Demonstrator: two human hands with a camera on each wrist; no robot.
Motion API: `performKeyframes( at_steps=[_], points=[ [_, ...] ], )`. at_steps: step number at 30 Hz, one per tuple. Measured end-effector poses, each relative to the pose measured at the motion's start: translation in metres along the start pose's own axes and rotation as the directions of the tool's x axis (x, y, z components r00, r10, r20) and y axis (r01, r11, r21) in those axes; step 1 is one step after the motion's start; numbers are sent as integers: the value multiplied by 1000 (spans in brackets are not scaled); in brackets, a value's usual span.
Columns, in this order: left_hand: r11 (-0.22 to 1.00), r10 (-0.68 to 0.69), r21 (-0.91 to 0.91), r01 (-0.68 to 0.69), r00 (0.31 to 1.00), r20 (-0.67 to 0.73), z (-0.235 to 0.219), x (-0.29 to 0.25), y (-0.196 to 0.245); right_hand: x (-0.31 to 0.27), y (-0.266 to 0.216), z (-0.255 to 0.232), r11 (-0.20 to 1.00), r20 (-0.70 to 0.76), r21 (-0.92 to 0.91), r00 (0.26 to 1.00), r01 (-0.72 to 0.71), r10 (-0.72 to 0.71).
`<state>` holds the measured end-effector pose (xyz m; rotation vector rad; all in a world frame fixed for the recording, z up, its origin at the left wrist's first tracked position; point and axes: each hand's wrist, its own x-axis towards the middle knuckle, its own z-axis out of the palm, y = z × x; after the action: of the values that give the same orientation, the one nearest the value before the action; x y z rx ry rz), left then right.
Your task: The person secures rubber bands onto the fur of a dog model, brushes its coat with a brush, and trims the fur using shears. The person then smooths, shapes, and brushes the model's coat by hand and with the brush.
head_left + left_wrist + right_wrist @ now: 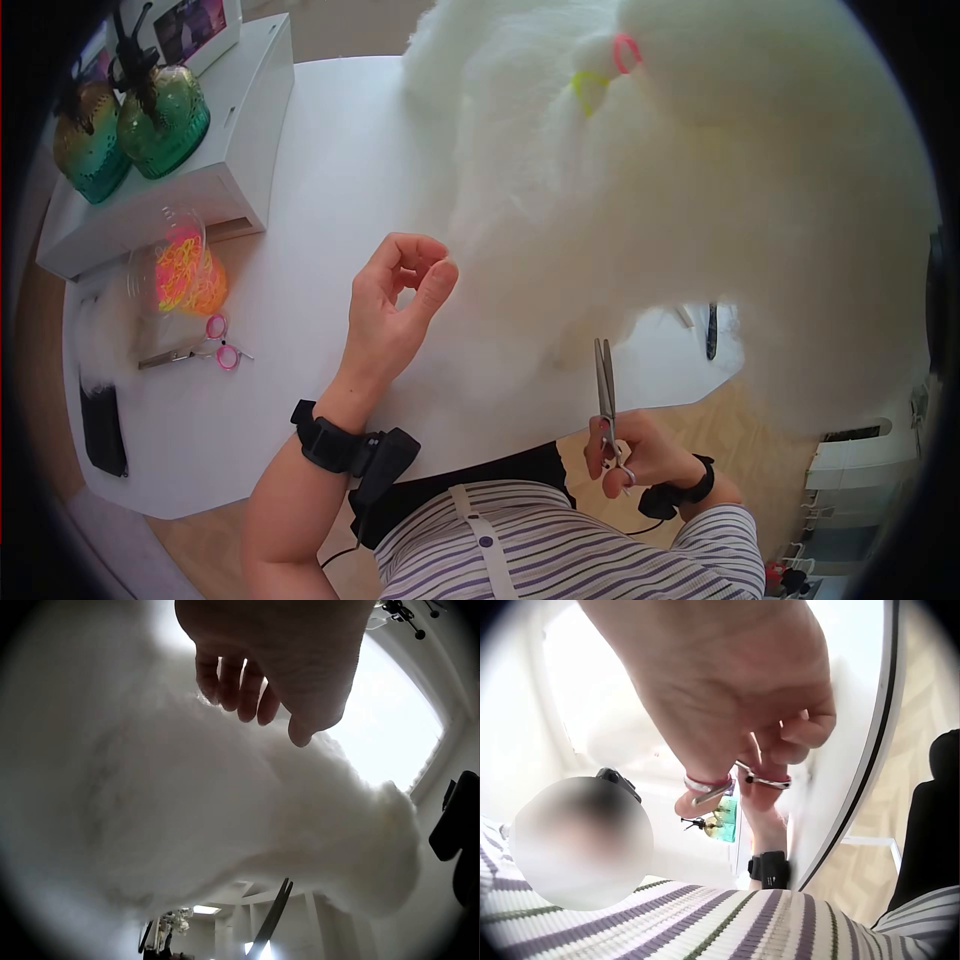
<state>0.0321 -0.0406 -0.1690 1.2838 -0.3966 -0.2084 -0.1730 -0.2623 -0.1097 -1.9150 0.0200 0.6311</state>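
A large, fluffy white coat [560, 220], like a groomed dog's, fills the middle and right of the head view. Pink [626, 54] and yellow [589, 92] bands tie tufts of it at the top. My left hand [395, 300] is raised at the coat's left edge, fingers loosely bent and thumb close to the index fingertip. The left wrist view shows its fingers hanging before the fluff. Low at the coat's front, my right hand [645, 450] holds slim metal scissors [606, 390], blades pointing up and nearly together. Finger and thumb sit in the scissors' rings, seen in the right wrist view.
On the white table [330, 130], a clear tub of neon bands [190, 275] stands at left, by pink-ringed scissors [222, 345] and a dark-handled brush [103, 430] with fluff on it. Green glass spray bottles [165, 120] stand on a white drawer unit [240, 170]. A dark slim tool [712, 332] lies at right.
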Motion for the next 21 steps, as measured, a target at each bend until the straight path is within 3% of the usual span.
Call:
performKeyframes(
  at_steps=[7, 11, 12, 14, 16, 18, 21],
  points=[
    [999, -18, 36, 13, 989, 147, -1, -2, -3, 5, 0, 9, 994, -76, 75, 994, 80, -74],
    [961, -222, 215, 173, 948, 227, 5, -5, 14, -1, 12, 0, 999, -73, -4, 996, 53, -54],
    [926, -296, 307, 220, 927, 231, 7, -6, 19, 1, 8, -3, 990, -98, -55, 986, 133, -138],
    [942, -289, 251, 224, 921, 263, 9, -6, 17, 3, -1, -7, 972, -118, -108, 968, 209, -222],
    [955, -278, 190, 229, 915, 292, 11, -6, 18, 4, -7, -10, 975, -88, -139, 978, 174, -187],
    [901, -325, 383, 203, 901, 287, 14, -6, 22, -1, -4, -20, 980, -13, -130, 988, 154, -157],
    [935, -258, 319, 156, 916, 308, 15, -6, 15, -4, -10, -39, 992, 98, -78, 991, 97, -89]
  ],
)
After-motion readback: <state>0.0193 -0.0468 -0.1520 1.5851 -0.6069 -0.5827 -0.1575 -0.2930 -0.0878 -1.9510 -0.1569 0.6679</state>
